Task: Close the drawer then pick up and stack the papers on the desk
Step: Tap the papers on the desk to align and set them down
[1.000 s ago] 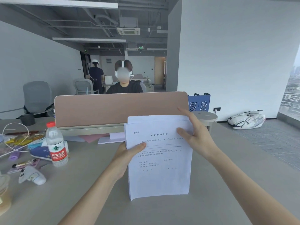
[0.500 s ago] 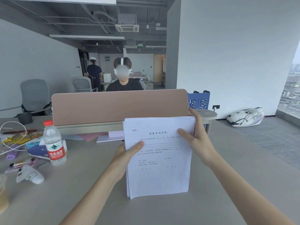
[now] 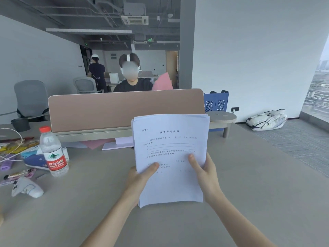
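Note:
A thick stack of white printed papers stands upright on its bottom edge on the grey desk, in the middle of the view. My left hand grips its lower left side, thumb on the front sheet. My right hand grips the lower right side the same way. More sheets, pink and white, lie flat on the desk under the tan divider. No drawer is in view.
On the left of the desk stand a water bottle, a white controller, cables and snack packets. A person sits behind the divider holding a pink sheet. A round side table and a white bag are to the right.
My right hand slid down from the stack's top right corner to its lower right side. The stack sits straighter and more squared. The person behind the divider raised a pink sheet.

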A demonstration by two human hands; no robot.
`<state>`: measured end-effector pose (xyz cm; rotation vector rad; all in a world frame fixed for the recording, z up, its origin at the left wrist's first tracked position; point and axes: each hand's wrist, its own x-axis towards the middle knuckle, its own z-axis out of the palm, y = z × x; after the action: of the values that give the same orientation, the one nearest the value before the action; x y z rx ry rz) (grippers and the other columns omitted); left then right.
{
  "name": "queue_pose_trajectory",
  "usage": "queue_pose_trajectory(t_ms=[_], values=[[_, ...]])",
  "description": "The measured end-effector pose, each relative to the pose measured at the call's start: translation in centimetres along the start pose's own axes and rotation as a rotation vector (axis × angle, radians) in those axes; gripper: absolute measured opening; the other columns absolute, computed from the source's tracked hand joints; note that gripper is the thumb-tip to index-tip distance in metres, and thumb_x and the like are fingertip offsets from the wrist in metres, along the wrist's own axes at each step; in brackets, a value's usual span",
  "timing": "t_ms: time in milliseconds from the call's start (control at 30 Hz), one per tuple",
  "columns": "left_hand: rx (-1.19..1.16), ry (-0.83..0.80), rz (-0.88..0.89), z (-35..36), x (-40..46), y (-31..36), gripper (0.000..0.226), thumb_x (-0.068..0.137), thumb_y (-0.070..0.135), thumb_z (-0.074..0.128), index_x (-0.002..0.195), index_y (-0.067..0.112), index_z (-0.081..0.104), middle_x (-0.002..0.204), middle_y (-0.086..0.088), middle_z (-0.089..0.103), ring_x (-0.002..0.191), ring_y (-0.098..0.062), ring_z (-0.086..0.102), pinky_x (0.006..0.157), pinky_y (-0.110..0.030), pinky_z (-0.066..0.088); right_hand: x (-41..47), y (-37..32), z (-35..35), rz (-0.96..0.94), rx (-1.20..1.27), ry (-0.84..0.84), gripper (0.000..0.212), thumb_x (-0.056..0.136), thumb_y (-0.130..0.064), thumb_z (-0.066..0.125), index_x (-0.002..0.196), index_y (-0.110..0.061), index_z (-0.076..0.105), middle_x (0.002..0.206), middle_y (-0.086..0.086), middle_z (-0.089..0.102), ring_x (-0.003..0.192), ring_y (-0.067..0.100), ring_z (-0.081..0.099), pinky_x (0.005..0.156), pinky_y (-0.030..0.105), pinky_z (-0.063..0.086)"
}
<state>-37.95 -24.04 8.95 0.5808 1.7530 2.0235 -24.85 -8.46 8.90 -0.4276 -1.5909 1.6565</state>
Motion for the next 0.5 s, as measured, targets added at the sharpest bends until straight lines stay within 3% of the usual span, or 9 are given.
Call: queue_pose_trajectory(t_ms=[100,233,300,400,500], values=[[-0.013,-0.034,0.028,-0.4,0.4,0.6,0.030,0.072,0.030,0.078,0.099,0.016,0.077,0.096,-0.005,0.080,0.088,-0.023,0.077,0.080,-0.039,0.059,0.4,-0.5,-0.3,-0.052,-0.039,0.013,0.025,0.091,-0.039,0.069,0.109,-0.024,0.060,0.109,-0.012,0.074,0.103,0.012,0.072,0.086,0.044,0.059],[0.005,-0.068,-0.013,-0.8,0.5,-0.4,0.038,0.072,0.033,0.076,0.106,0.017,0.075,0.102,-0.003,0.079,0.094,-0.022,0.076,0.086,-0.041,0.057,0.9,-0.1,-0.9,-0.110,-0.146,0.060,0.014,0.098,-0.029,0.062,0.098,-0.018,0.053,0.076,-0.029,0.059,0.069,-0.004,0.056,0.073,0.031,0.046],[0.018,-0.073,-0.048,-0.8,0.3,-1.4,0.036,0.072,0.032,0.076,0.105,0.018,0.075,0.103,-0.003,0.079,0.094,-0.020,0.076,0.088,-0.042,0.057,0.9,0.7,-1.0,-0.069,-0.139,0.032,0.006,0.101,-0.027,0.057,0.101,-0.022,0.058,0.086,-0.031,0.065,0.080,-0.004,0.062,0.079,0.032,0.048],[0.039,-0.027,-0.069,-0.4,0.1,-2.6,0.024,0.075,0.027,0.080,0.098,0.020,0.077,0.098,0.000,0.080,0.092,-0.019,0.076,0.088,-0.043,0.058,0.6,1.6,-0.7,0.005,-0.136,-0.015,0.016,0.103,-0.030,0.051,0.115,-0.029,0.062,0.117,-0.015,0.072,0.112,0.010,0.066,0.096,0.040,0.053],[0.064,0.001,-0.052,-0.1,0.5,-2.2,0.009,0.080,0.027,0.079,0.088,0.025,0.079,0.091,0.004,0.081,0.086,-0.016,0.077,0.081,-0.039,0.060,0.9,1.4,-0.9,-0.006,-0.150,-0.028,0.019,0.103,-0.032,0.050,0.113,-0.017,0.056,0.112,-0.007,0.071,0.107,0.014,0.066,0.096,0.042,0.051]])
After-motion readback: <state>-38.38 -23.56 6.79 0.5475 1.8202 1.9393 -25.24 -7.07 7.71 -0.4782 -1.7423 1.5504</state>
